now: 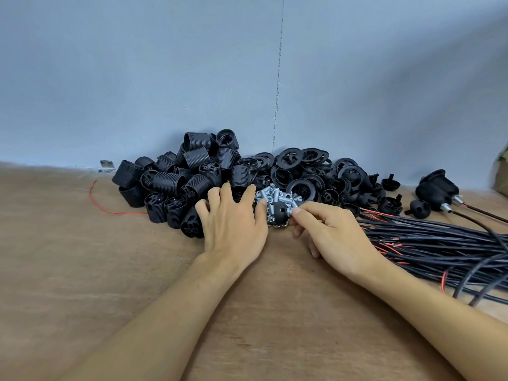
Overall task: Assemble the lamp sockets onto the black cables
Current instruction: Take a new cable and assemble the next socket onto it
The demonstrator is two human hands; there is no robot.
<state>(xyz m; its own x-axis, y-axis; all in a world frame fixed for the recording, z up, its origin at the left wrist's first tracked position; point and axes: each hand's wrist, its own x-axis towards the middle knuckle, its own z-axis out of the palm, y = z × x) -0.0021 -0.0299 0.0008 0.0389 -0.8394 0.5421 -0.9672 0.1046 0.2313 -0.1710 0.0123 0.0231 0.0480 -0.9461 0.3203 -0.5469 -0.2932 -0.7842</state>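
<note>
One cap [280, 209] pinched among loose socket parts

Centre frame, the left hand [233, 224] lies spread and relaxed on the socket pile [178, 182], grasping nothing. Beside it the right hand [330, 237] pinches the cap over metal fittings [275, 195]. At right, black cables [439, 243] lie on the table [82, 257]. Lift straight up, keeping the pinch firm.

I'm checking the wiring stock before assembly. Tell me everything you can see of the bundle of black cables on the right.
The bundle of black cables lies flat on the wooden table, running in from the right edge. Many thin, round strands lie roughly parallel, and a few loop out on the near side. Their ends are stripped, showing red inner wires. The right hand lies beside the ends; contact is unclear.
</note>
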